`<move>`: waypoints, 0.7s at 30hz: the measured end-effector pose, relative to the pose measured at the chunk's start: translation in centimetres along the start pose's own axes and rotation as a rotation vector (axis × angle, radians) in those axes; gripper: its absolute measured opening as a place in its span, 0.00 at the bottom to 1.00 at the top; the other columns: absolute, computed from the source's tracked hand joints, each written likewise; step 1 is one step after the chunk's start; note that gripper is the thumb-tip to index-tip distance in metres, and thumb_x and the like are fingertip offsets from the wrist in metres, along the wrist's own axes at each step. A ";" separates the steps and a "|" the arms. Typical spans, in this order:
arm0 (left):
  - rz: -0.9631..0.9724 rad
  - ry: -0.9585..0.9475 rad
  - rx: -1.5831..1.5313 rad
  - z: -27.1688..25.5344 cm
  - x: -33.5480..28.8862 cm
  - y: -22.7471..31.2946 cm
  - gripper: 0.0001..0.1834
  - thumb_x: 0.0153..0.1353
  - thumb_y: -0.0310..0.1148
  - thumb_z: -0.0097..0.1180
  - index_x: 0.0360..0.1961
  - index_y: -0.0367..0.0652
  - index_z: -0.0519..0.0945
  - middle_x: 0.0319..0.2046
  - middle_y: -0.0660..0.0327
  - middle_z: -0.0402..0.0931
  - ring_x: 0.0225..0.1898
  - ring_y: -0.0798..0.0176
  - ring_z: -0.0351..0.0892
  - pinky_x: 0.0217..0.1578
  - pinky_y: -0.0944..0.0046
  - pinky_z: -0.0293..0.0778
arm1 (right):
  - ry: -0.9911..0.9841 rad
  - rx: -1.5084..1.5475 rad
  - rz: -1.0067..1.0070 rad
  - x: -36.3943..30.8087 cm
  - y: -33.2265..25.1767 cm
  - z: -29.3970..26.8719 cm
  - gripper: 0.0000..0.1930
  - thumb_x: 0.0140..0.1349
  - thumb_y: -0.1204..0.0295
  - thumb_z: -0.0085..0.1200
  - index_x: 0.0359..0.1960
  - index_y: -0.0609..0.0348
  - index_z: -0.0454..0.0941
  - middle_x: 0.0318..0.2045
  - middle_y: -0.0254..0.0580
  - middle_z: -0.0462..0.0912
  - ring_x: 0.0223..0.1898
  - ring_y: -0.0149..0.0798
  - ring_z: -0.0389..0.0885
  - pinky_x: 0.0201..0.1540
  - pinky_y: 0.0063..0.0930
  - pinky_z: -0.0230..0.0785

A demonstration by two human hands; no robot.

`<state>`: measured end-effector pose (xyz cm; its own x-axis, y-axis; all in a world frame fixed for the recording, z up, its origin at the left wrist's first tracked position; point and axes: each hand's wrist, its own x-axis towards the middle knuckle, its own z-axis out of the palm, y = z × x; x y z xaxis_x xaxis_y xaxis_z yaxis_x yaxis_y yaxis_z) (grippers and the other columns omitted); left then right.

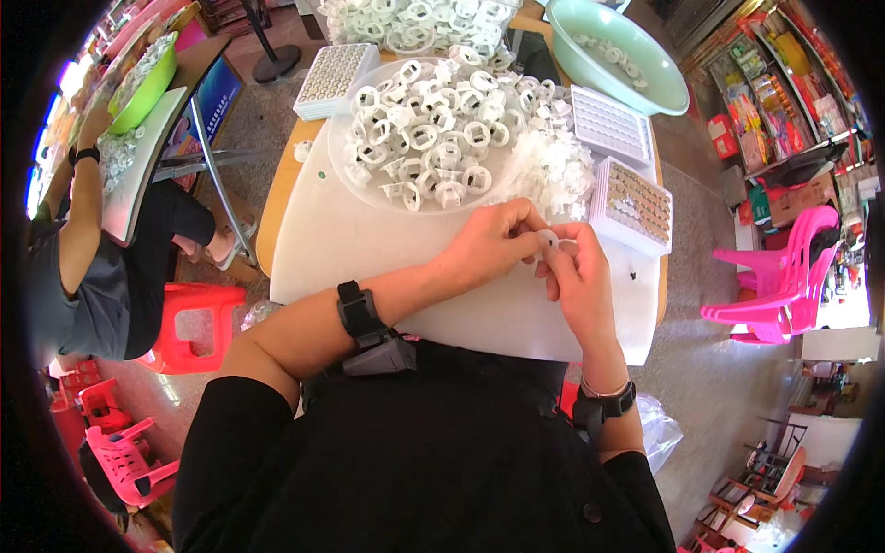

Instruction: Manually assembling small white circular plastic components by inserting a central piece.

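Over the front right part of the white work board (369,241), my two hands meet around a small round white plastic part (548,239) with a dark spot on it. My left hand (493,241) pinches it from the left. The fingers of my right hand (581,267) close on it from the right, hiding most of it. Just beyond them lies a heap of small translucent white pieces (553,175). A round clear tray (343,152) further back is piled with white ring-shaped plastic parts (424,138), several showing dark insides.
Right of my hands stands a stacked white tray (636,207) with rows of small parts; behind it is another white grid tray (610,124). A pale green basin (618,46) and a tray of round pieces (336,76) stand at the back. At left, another person (88,230) works beside a green bowl (147,88).
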<state>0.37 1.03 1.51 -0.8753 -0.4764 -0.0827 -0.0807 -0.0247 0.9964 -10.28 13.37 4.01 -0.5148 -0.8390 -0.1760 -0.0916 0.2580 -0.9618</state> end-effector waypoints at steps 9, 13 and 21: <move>-0.032 -0.084 -0.041 0.3 -1.0 -0.4 0.15 0.62 0.30 0.51 0.49 0.38 0.72 0.25 0.64 0.75 0.20 0.76 0.70 0.18 0.74 0.65 | 0.005 -0.456 -0.095 6.4 -3.8 -6.3 0.11 0.57 0.75 0.49 0.42 0.63 0.72 0.20 0.37 0.79 0.19 0.27 0.74 0.23 0.20 0.65; 0.023 -0.150 -0.018 0.4 -0.7 -0.9 0.13 0.62 0.28 0.51 0.47 0.38 0.73 0.26 0.63 0.75 0.21 0.75 0.71 0.19 0.73 0.66 | 0.232 -0.098 -0.336 11.8 -7.9 -8.1 0.17 0.58 0.73 0.51 0.50 0.63 0.71 0.27 0.40 0.80 0.23 0.28 0.76 0.26 0.20 0.68; 0.136 -0.142 0.105 0.6 -0.3 -1.7 0.12 0.59 0.27 0.53 0.44 0.36 0.75 0.27 0.59 0.76 0.22 0.69 0.74 0.25 0.67 0.71 | -0.201 -0.457 -0.354 9.8 -4.1 0.3 0.11 0.58 0.71 0.53 0.41 0.59 0.79 0.31 0.38 0.81 0.27 0.31 0.77 0.31 0.24 0.69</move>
<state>0.53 1.74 -0.20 -0.9392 -0.3406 0.0436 0.0000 0.1268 0.9919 -14.69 3.90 6.17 -0.2199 -0.9737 0.0590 -0.6068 0.0892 -0.7898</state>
